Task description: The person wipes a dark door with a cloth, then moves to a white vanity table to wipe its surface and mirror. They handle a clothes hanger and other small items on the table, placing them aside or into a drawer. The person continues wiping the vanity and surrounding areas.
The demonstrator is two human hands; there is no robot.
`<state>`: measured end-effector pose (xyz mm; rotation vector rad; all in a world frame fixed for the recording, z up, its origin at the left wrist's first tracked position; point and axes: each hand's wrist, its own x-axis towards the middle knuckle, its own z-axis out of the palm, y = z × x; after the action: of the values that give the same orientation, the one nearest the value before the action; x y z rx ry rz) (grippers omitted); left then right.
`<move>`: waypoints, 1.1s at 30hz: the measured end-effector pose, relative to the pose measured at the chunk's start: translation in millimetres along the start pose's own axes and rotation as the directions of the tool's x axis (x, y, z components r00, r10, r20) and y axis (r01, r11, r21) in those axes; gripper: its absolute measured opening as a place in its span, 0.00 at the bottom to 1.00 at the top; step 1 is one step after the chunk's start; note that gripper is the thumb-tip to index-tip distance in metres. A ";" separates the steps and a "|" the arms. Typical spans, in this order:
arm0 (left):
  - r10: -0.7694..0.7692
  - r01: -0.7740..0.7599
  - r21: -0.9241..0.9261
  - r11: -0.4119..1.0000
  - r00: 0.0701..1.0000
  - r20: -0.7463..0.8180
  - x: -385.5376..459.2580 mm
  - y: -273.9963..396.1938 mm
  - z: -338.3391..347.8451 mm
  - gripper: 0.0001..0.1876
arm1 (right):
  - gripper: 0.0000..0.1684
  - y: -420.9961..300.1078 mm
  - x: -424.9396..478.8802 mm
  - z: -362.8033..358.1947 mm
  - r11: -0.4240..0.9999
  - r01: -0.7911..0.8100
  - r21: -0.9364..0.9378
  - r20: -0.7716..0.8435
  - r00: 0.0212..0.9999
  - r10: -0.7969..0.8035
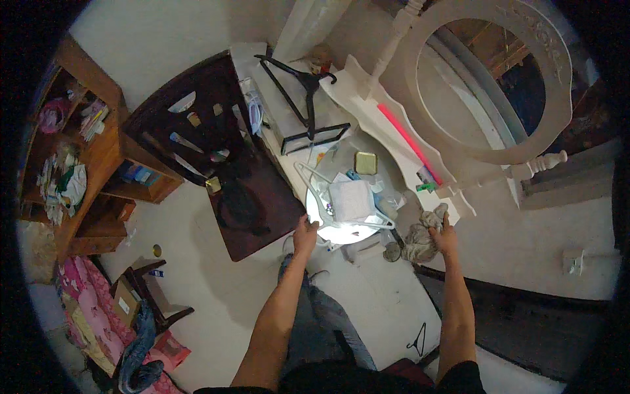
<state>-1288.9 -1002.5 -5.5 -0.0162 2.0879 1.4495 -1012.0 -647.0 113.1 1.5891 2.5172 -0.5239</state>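
Note:
My left hand [306, 233] grips the near left edge of a bright white round tray [339, 238], its fingers closed at the rim. On the tray lie a folded white cloth [351, 201], a pale plastic clothes hanger [386, 222] and small mixed items. My right hand [442, 238] holds a crumpled greyish rag [421, 240] to the right, beside the white shelf of a mirror stand [439, 203]. A small gold tin [365, 163] sits beyond the cloth. Just left of the rag is a round lid or jar [392, 251].
A dark wooden chair [266, 197] stands left, with a black hanger [309, 88] and black-edged frame [316, 140] beyond. An oval mirror [485, 83] rises right, a red strip [408, 140] on its shelf. Wooden shelving [115, 147] and an overturned stool [160, 295] are farther left.

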 end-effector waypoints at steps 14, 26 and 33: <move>0.021 -0.043 -0.448 0.893 0.998 -0.054 94.1 122.5 -89.6 0.44 | 0.43 -24.7 -56.6 -48.9 0.819 0.087 0.566 -0.147 0.989 -0.003; 0.010 0.096 -0.469 0.878 0.976 0.219 228.8 168.1 -104.0 0.68 | 0.39 -272.9 -32.8 -60.3 0.538 0.028 0.843 -0.002 0.999 -0.048; -0.039 0.152 -0.469 0.870 0.970 0.242 228.4 182.1 -91.0 0.61 | 0.47 -357.8 70.5 -73.8 0.828 0.463 0.315 -0.353 0.867 -0.351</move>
<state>-1579.4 -935.3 63.2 -0.1449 1.4779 1.7866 -1356.6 -700.3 242.8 1.2817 3.1650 -0.9697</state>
